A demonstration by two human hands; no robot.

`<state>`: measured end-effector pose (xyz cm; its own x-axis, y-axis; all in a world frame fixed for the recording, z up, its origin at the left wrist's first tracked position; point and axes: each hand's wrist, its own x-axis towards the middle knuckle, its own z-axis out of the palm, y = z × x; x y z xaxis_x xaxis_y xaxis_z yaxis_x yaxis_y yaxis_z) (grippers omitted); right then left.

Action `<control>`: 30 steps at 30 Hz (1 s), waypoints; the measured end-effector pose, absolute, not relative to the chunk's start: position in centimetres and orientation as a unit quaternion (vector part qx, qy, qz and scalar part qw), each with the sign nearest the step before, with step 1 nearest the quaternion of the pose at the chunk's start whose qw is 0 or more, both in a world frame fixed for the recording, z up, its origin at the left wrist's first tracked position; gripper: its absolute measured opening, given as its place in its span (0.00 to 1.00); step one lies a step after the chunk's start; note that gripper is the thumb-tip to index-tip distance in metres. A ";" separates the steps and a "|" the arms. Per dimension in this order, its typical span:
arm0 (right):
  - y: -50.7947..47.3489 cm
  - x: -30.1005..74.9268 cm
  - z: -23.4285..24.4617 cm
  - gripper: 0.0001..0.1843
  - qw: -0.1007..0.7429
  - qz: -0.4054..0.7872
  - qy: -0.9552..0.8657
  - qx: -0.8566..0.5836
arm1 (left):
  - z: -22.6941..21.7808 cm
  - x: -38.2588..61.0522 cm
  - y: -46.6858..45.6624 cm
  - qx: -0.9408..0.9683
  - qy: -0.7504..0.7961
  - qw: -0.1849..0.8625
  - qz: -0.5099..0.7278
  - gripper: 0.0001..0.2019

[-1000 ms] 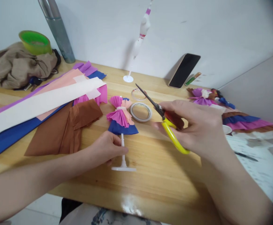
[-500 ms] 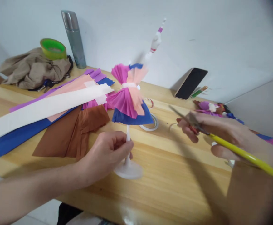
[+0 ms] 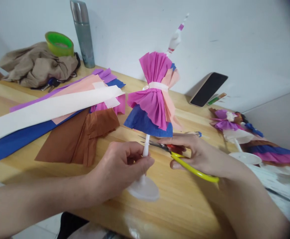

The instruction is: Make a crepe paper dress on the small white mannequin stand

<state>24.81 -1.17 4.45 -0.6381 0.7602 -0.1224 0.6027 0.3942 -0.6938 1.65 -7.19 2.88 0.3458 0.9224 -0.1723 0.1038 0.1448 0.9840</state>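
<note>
My left hand [image 3: 125, 169] pinches the thin white stem [image 3: 146, 146] of a stand whose round white base [image 3: 144, 190] is tilted slightly on the table. Gathered crepe paper in magenta [image 3: 157, 66], peach [image 3: 169, 96] and blue [image 3: 145, 121] surrounds the upper stem, cinched by a white band [image 3: 158, 86]. A slim white piece with a purple stripe [image 3: 176, 38] rises above it. My right hand [image 3: 197, 152] is closed around scissors [image 3: 194, 171] with a yellow handle. Their slightly parted blades point left, by the stem just under the blue paper's hem.
Paper strips in white [image 3: 47, 108], blue, peach and brown [image 3: 67, 142] lie at left. Behind them are a cloth [image 3: 40, 66], a green tape roll [image 3: 60, 44] and a bottle [image 3: 84, 43]. A phone [image 3: 209, 89] leans on the wall. Another paper-dressed stand [image 3: 245, 158] is at right.
My right hand has swung left, bringing the scissors beside the stem. The stand has turned and shifted slightly right in view, so more magenta paper faces me. My left hand keeps its grip.
</note>
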 end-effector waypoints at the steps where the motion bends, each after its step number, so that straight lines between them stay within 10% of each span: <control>1: -1.3 24.5 4.4 0.28 0.111 0.383 -0.819 -0.413 | 2.8 1.7 -7.2 0.561 0.459 0.600 0.340 0.12; 16: -1.3 23.1 3.1 0.19 0.177 0.547 -0.709 -0.408 | 2.5 1.7 -7.1 0.562 0.457 0.606 0.329 0.12; 30: -1.8 22.9 1.3 0.18 0.002 0.193 -0.852 -0.487 | 3.1 -0.6 -2.6 0.606 0.464 0.538 0.358 0.11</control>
<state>22.89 -1.77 1.30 -0.5256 0.8304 -0.1849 0.8289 0.4509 -0.3311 -0.58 -2.65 3.08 0.3123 0.9477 -0.0656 0.1773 0.0097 0.9841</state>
